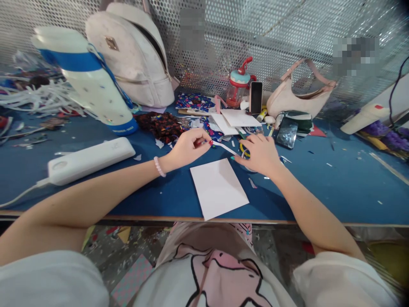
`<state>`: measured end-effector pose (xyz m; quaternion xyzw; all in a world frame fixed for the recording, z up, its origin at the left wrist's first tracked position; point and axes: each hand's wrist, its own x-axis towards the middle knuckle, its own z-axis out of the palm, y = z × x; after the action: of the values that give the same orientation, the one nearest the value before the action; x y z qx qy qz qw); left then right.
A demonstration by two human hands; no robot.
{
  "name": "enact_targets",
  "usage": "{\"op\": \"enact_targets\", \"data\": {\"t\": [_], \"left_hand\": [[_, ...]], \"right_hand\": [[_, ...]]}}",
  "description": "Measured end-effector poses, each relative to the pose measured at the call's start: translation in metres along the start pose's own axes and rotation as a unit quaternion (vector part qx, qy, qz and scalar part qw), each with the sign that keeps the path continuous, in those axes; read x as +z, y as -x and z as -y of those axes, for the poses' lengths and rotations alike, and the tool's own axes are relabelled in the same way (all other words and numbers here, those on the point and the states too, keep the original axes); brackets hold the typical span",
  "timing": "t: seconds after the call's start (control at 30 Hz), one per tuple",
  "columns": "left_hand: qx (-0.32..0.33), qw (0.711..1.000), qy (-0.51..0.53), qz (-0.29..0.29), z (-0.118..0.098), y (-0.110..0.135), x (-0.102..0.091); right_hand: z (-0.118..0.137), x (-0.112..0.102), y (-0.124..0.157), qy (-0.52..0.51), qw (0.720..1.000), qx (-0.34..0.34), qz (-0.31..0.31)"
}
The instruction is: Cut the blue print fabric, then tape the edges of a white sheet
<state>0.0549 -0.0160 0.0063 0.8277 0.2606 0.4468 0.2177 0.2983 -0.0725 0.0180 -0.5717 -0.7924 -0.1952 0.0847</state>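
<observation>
My left hand [188, 147] is closed in a pinch on one end of a thin white paper strip [225, 147] that runs across to my right hand [260, 152]. My right hand is curled over the strip's other end, next to yellow-handled scissors [243, 148] that lie partly hidden under its fingers. A blank white sheet of paper [218, 187] lies flat on the blue table [96, 187] just in front of both hands. Whether my right hand grips the strip or only rests on it is unclear.
A white power strip [89, 160] lies at the left, with a white and blue bottle [86, 81] and a white backpack [137, 55] behind it. Patterned paper scraps [161, 125], white cards [234, 119], a phone [256, 97], a drink cup [238, 87] and a beige handbag [297, 96] crowd the back.
</observation>
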Motion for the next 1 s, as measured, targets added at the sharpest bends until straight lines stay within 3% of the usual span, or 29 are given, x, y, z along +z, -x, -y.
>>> {"op": "enact_targets", "data": {"t": [0.07,0.13,0.23,0.37,0.6,0.77,1.0], "left_hand": [[0.026,0.999,0.006,0.019,-0.004,0.002,0.001],[0.046,0.998,0.013,0.034,-0.009,0.004,0.002],[0.058,0.997,0.019,0.043,-0.015,0.006,0.004],[0.054,0.997,0.018,0.059,-0.022,0.007,0.004],[0.02,0.995,0.028,0.093,-0.032,0.018,-0.011],[0.034,0.99,0.046,0.126,-0.03,0.03,-0.017],[0.037,0.987,0.066,0.141,-0.029,0.033,-0.015]], "right_hand": [[0.007,0.007,0.0,-0.126,0.989,-0.061,-0.043],[0.017,0.011,0.0,-0.247,0.961,-0.09,-0.086],[0.031,0.013,0.002,-0.34,0.926,-0.106,-0.127],[0.037,0.013,0.003,-0.344,0.916,-0.128,-0.161],[0.04,0.018,0.006,-0.351,0.911,-0.153,-0.153],[0.047,0.018,0.006,-0.344,0.904,-0.189,-0.169],[0.051,0.013,0.007,-0.398,0.882,-0.176,-0.181]]}}
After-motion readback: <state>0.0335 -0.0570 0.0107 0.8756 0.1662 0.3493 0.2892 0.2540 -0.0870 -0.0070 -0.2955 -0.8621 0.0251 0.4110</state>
